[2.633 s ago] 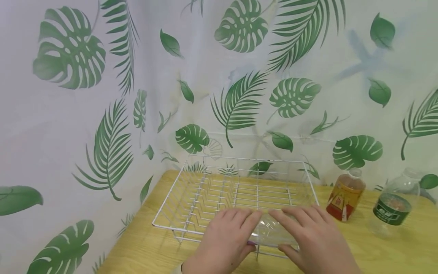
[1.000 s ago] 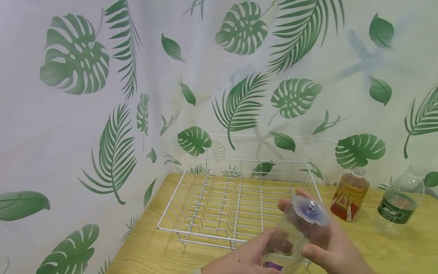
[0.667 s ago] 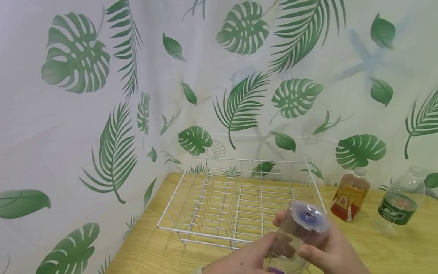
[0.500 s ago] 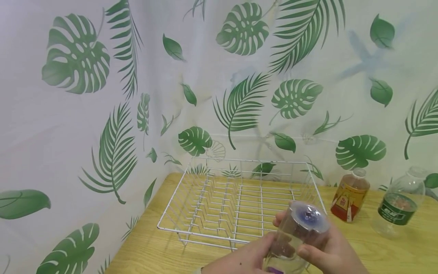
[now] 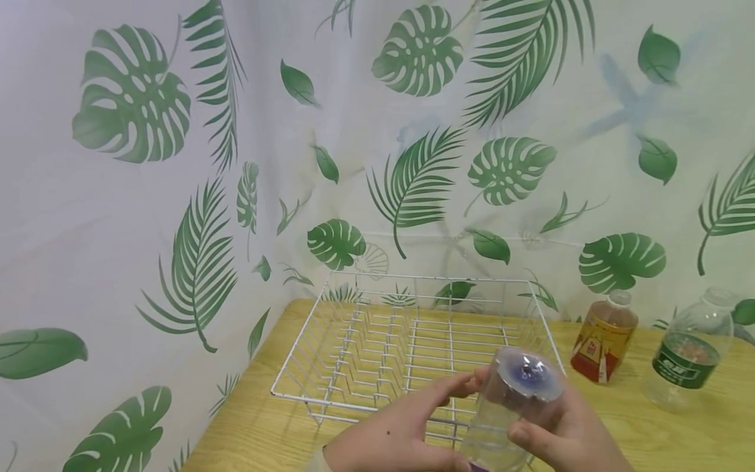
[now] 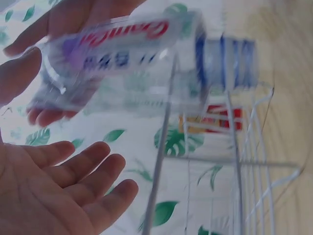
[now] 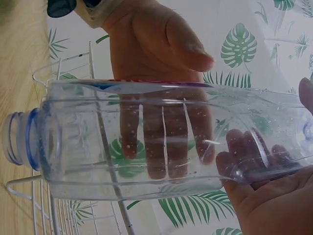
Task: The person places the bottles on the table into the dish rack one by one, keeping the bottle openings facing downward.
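The fingers of the right hand [image 5: 569, 434] are curled around 1 clear bottle [image 5: 491, 432], gripping it near its base. The fingers of the left hand [image 5: 398, 426] are extended and slightly spread, beside the same bottle; whether the left thumb touches the bottle cannot be determined.

Bottle position: held inverted and tilted, in front of the right portion of 1 white wire rack [image 5: 324, 399]. The base faces up toward the head camera. The neck [image 6: 230, 63] points down toward the table [image 5: 248, 423]. The left wrist view shows the label [image 6: 127, 41], with red and dark blue lettering, slightly blurred. In the right wrist view, droplets or specks are visible on the clear wall, and the left hand's fingers show through it.

Surroundings: the rack stands on the wood-grain table. To the right of the rack stand 2 upright bottles: 1 amber bottle [image 5: 604, 341] with a yellow and red label, and 1 transparent bottle [image 5: 687, 357] with a green label. A leaf-patterned backdrop [image 5: 425, 242] rises behind the table.
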`<state>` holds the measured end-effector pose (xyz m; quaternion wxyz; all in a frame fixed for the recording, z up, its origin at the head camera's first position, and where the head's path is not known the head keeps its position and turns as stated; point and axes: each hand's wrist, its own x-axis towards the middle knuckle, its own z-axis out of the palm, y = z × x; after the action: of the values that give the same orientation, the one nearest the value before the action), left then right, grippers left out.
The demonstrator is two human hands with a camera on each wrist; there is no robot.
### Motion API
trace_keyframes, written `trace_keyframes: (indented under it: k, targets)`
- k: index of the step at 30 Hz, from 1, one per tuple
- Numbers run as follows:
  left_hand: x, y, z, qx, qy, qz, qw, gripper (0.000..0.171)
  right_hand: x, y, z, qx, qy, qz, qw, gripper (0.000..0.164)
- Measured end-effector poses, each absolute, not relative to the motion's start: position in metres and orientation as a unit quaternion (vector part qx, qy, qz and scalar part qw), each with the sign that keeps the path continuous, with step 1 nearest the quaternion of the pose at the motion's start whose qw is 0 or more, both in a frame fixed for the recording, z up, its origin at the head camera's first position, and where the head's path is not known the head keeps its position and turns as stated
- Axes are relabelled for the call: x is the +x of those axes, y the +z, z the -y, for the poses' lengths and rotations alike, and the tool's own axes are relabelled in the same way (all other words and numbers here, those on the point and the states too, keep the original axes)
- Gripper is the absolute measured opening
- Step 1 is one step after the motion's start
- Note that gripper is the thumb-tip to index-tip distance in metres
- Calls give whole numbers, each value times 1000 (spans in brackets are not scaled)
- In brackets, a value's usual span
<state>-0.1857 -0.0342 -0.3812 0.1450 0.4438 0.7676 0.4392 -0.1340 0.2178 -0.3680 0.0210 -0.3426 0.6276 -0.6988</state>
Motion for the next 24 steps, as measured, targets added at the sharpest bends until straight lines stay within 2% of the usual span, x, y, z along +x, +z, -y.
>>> trace_keyframes:
  k: [2, 8, 17, 24]
  targets:
    - [-188, -380, 39, 442, 420, -784, 113, 88, -136, -369, -219, -355, -696, -624, 17, 57]
    - [-196, -373, 57, 385, 414, -823, 60, 85, -140, -369, -221, -395, -673, -625, -4, 59]
    - [-220, -381, 101, 272, 414, -869, 10, 83, -136, -364, -222, -363, -667, -651, -1, 54]
    - [-237, -386, 143, 199, 386, -899, -51, 85, -137, -366, -224, -368, -659, -656, -10, 52]
